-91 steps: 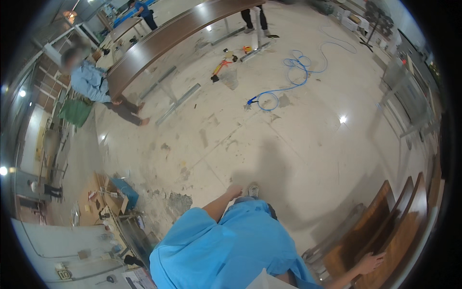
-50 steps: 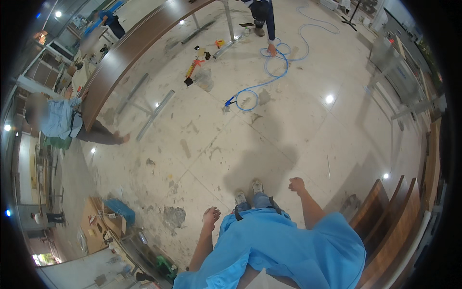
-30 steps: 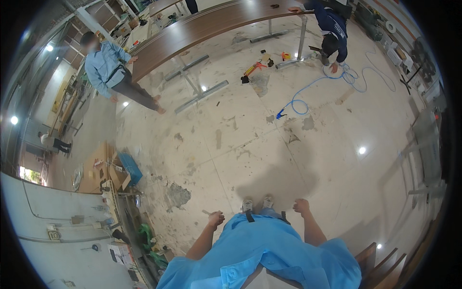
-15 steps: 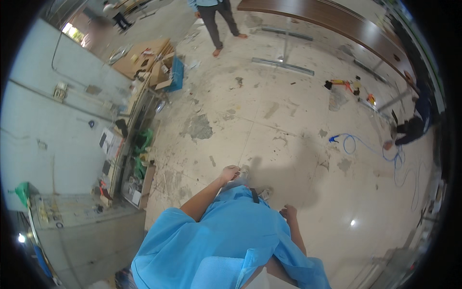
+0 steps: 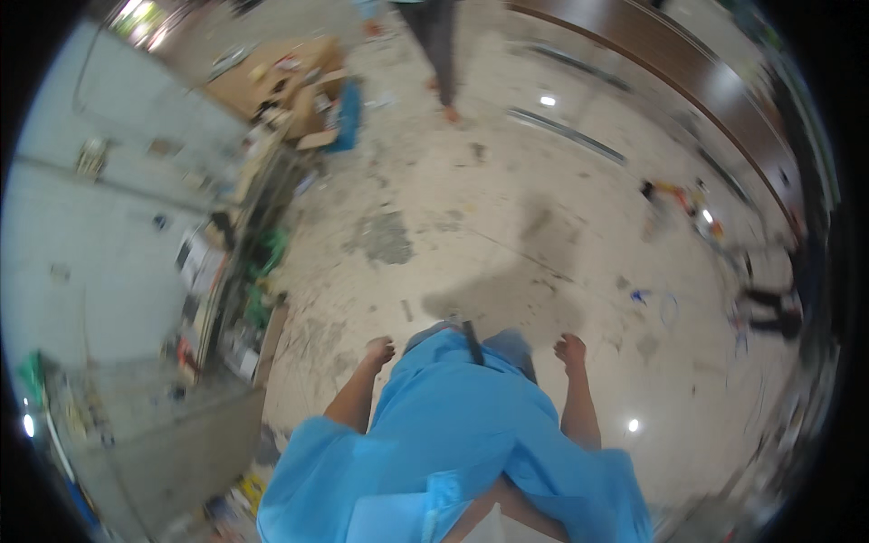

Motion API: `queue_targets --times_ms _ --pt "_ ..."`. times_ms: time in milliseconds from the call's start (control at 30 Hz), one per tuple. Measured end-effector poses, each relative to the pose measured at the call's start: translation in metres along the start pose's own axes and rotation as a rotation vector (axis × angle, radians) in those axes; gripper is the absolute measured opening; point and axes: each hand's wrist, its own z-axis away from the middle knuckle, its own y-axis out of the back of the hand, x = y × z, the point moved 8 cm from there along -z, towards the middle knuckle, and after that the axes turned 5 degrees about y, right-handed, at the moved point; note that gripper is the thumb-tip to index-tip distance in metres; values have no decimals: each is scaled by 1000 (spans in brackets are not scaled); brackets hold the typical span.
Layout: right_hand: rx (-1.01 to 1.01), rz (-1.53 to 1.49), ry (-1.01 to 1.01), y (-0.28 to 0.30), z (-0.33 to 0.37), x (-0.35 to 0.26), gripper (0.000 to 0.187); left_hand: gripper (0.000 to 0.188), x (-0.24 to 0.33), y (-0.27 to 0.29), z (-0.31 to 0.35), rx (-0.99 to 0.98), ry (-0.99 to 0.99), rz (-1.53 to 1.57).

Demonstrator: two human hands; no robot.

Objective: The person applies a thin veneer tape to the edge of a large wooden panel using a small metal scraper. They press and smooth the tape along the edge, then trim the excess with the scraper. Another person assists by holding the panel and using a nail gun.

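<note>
Both hands of the wearer are in view, held well apart on either side of the torso. The left hand (image 5: 381,351) is over the floor left of the waist, its fingers apparently curled; blur prevents telling whether they are clenched or loose, or whether they enclose anything. The right hand (image 5: 569,351) is raised at the opposite side in a similar curl; its grip likewise cannot be determined. The item nearest to both is the light blue shirt (image 5: 453,394), worn on the torso and located between the two forearms. A black strap (image 5: 472,344) lies at its front edge, over blue jeans (image 5: 513,351).

The pale tiled floor (image 5: 661,380) shows stains and a rough grey patch (image 5: 386,237) ahead of the left hand. Along the left wall (image 5: 90,235) stands a cluttered bench (image 5: 237,231), with green plastic (image 5: 270,253) at its side. Near its far end is an open cardboard box (image 5: 317,109) touching a blue container (image 5: 348,116).

At upper right, a long brown tabletop (image 5: 670,50) stands above metal rails (image 5: 568,136). An orange-and-yellow tool (image 5: 674,193) and a coiled blue hose (image 5: 668,310) lie on the floor, the latter blurred. A co-worker's dark-trousered leg (image 5: 433,45) shows at the top.
</note>
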Motion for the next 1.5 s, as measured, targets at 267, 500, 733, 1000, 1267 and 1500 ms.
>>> queue_targets --times_ms 267,500,733,1000,1267,1500 --pt "-397 1300 693 -78 -75 14 29 33 150 -61 -45 -2 -16 -45" --pt "-429 979 258 -114 -217 -133 27 37 325 -185 -54 -135 -187 -55" --pt "-203 1051 383 -220 -393 -456 35 39 486 -234 11 -169 -357 171" --pt "-370 417 450 -521 -394 -700 34 30 435 -161 -92 41 -70 416" --pt "-920 540 393 -845 -262 -639 51 50 390 -117 -141 76 -26 884" --pt "-1263 979 757 -1112 -144 -601 29 65 477 -124 -99 157 -242 1186"
